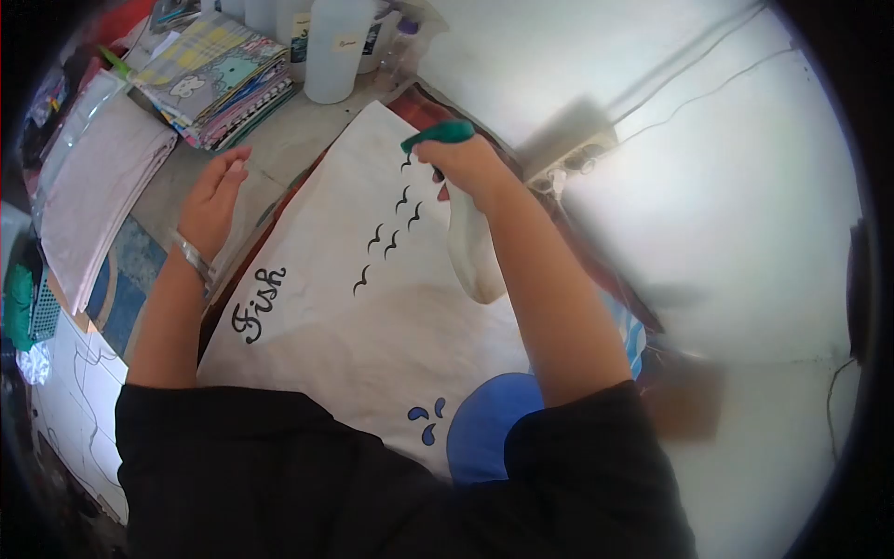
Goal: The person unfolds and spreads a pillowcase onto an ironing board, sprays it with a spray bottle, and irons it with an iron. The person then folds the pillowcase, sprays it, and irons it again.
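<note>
My right hand (458, 168) grips a spray bottle by its neck, its green spray head (445, 136) pointing left and its pale translucent body (477, 252) hanging under my forearm. Below it lies a white cloth (321, 331) printed with black lettering reading "Fish" (259, 306), several small black bird marks (391, 244) and blue drops beside a large blue shape (494, 424), partly hidden by my sleeve. My left hand (212, 200), with a silvery band at the wrist, is raised off the cloth's left edge. Its fingers are loosely bent, with nothing visible in them.
A stack of folded patterned cloths (214, 84) sits at the back left, with folded pale pink fabric (102, 177) nearer. White bottles (333, 51) stand behind the cloth. On the right, a power strip (573, 144) with cords is by the white wall (708, 233).
</note>
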A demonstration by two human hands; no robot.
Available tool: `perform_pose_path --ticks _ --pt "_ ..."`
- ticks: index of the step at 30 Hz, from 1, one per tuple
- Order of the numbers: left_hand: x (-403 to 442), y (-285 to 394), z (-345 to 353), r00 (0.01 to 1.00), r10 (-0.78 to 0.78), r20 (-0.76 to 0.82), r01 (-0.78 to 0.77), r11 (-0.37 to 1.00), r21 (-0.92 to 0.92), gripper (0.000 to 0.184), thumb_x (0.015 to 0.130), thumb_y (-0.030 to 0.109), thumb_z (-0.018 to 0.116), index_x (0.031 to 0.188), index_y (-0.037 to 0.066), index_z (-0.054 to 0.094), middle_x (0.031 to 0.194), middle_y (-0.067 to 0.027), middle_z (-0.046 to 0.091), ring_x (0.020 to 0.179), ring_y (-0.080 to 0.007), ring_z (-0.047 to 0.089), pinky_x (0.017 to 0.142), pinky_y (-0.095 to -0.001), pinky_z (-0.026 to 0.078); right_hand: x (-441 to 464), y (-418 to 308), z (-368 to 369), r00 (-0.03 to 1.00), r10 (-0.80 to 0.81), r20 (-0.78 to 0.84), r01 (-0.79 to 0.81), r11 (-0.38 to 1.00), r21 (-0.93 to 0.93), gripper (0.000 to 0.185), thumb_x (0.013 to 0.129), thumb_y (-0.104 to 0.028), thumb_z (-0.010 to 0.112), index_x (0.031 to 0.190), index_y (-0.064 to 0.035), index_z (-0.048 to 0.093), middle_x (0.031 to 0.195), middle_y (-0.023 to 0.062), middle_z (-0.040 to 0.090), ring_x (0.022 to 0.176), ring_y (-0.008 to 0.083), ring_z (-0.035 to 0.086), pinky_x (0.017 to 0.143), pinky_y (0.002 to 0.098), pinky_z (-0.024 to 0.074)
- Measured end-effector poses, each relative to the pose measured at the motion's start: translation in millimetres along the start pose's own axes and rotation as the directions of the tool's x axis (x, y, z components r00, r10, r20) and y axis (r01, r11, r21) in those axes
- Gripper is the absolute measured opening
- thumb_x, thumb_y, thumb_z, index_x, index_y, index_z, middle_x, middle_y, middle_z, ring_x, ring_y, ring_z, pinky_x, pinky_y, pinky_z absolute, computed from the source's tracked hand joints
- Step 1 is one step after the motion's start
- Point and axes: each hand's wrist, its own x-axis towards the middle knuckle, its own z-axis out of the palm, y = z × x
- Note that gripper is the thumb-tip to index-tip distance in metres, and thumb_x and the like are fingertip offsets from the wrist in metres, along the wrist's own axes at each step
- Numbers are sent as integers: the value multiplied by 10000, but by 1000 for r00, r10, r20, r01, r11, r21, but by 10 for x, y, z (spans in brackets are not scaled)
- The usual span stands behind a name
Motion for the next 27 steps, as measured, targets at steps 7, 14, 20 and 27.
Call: perform_pose_path --ticks 7,14,20,27 --pt "-348 -18 -31 998 22 -67 -18 998 58 312 932 234 456 1160 43 551 1136 -88 565 1053 -175 525 932 -285 374 -815 318 -73 957 44 286 14 980 -199 263 733 -242 676 914 -53 655 761 50 602 543 139 558 498 270 489" --pt "-284 -65 983 890 200 409 -391 795 463 444 894 322 457 1258 67 471 1337 -116 441 1244 -306 392 1028 -401 307 -1583 882 -891 997 71 9 -70 997 -28 241 782 -139 625 1010 -73 666 809 14 604 580 90 522 496 238 469" --pt "-717 415 1923 853 -165 496 -409 378 830 640 888 476 365 1420 148 226 1506 -28 116 1387 -219 85 1084 -512 126 -2502 1582 -1455 955 232 -185 -215 970 111 239 772 -170 651 988 -69 664 784 27 601 525 125 536 469 249 466" --pt "-754 416 1958 853 -151 499 -435 322 841 661 880 466 376 1430 145 199 1508 -25 106 1388 -216 80 1085 -516 107 -3344 2197 -1690 836 357 -415 -275 929 246 260 773 -172 659 1015 -78 660 813 29 615 603 120 556 506 250 472"
